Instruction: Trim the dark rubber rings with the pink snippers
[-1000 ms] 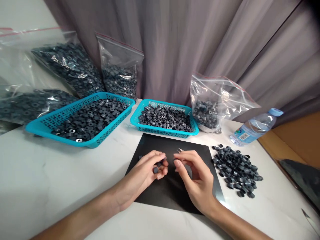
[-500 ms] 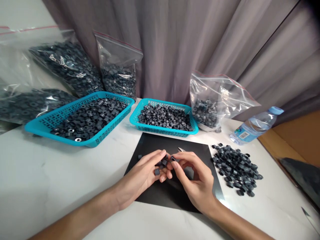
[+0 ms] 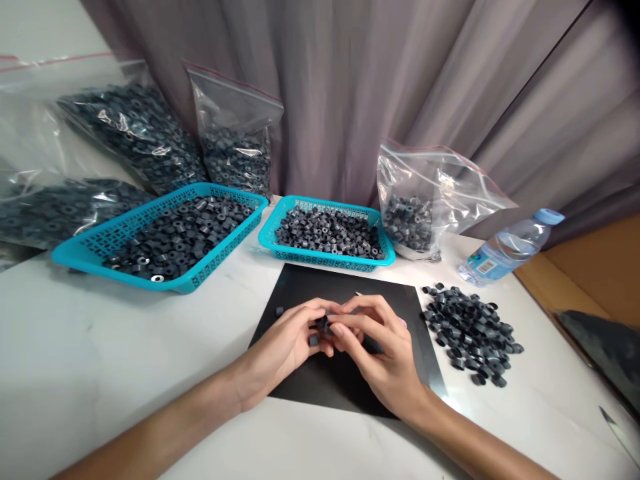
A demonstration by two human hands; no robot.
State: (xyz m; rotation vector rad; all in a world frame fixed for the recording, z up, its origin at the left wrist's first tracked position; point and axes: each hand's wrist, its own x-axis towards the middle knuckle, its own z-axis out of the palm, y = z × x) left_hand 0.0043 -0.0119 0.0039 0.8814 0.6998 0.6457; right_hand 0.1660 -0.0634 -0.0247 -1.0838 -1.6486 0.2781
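Note:
Over a black mat my two hands meet. My left hand is curled round a few small dark grey ring-shaped parts. My right hand pinches at those parts with its thumb and fingertips, touching the left fingers. A thin metal tool tip shows just behind the right hand. One loose part lies on the mat to the left.
Two teal baskets full of grey parts stand behind the mat. A loose pile of parts lies right of it. Clear bags of parts lean on the curtain. A water bottle lies at right.
My right hand has moved left until its fingertips meet the left hand and the parts in it. The hands were a small gap apart a second ago.

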